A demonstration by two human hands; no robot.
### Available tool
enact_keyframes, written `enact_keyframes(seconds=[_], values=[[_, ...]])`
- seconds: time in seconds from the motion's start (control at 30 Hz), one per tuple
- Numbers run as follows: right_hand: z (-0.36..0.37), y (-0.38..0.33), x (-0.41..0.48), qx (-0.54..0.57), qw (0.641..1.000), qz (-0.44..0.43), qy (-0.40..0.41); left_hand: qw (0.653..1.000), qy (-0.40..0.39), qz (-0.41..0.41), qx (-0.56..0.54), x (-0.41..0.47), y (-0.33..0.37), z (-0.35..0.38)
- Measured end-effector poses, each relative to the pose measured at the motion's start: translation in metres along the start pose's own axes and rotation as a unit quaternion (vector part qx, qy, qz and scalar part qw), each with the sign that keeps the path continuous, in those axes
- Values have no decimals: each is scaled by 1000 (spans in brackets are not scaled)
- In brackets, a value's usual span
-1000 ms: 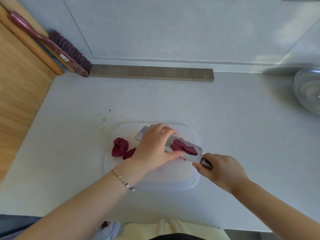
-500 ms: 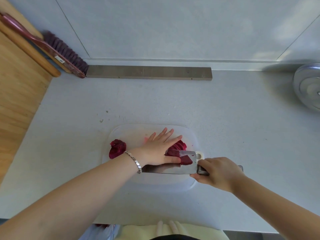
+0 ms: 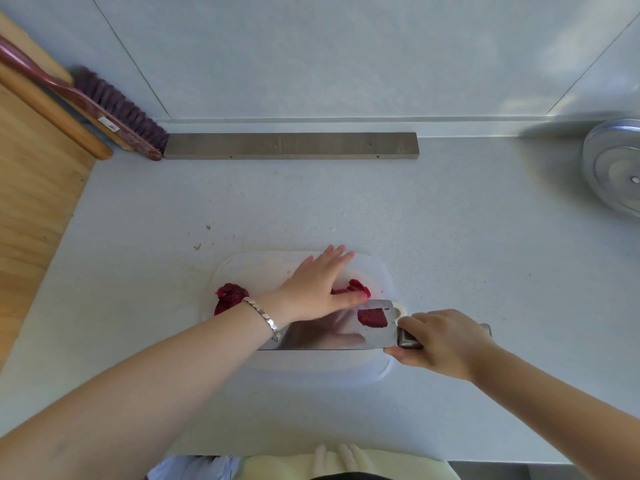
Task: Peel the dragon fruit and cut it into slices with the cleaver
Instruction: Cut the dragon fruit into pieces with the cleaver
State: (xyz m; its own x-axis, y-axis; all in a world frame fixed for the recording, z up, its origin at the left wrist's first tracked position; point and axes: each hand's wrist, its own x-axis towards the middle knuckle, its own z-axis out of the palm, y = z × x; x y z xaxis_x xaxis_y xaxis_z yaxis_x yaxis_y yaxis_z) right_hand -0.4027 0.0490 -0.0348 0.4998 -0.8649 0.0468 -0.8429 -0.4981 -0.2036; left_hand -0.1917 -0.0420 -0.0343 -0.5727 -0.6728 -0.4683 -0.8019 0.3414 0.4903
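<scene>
On a white cutting board (image 3: 322,367) lie deep red dragon fruit pieces. A chunk (image 3: 228,296) sits at the board's left edge. Several slices (image 3: 356,288) lie under the fingers of my left hand (image 3: 317,287), which rests flat with its fingers spread on them. The cleaver (image 3: 329,332) stands on edge along the board's near side, its flat side facing me, with one slice (image 3: 372,317) stuck to the blade. My right hand (image 3: 441,339) grips the cleaver's metal handle.
A grey bar (image 3: 291,145) lies along the back wall. A brush (image 3: 114,110) and a wooden rolling pin (image 3: 59,116) lean at the back left beside a wooden surface (image 3: 31,202). A metal lid (image 3: 614,168) sits at the far right.
The cleaver has turned from lying flat with slices on it to standing on edge at the board's near side. My left hand has flattened onto the slices pushed off it.
</scene>
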Motion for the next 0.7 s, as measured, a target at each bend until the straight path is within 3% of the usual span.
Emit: enact_keyframes(seconds=[0.13, 0.5, 0.63, 0.7], values=[[6, -3, 8, -8, 1000, -20, 20, 996, -56, 7, 68, -5, 14, 8], [-8, 2, 2, -20, 998, -58, -1, 993, -31, -77, 82, 8, -9, 5], [-37, -6, -3, -21, 995, 47, -87, 997, -28, -71, 26, -7, -1, -25], [-40, -11, -10, 41, 973, 153, -166, 997, -3, -69, -19, -20, 4, -45]])
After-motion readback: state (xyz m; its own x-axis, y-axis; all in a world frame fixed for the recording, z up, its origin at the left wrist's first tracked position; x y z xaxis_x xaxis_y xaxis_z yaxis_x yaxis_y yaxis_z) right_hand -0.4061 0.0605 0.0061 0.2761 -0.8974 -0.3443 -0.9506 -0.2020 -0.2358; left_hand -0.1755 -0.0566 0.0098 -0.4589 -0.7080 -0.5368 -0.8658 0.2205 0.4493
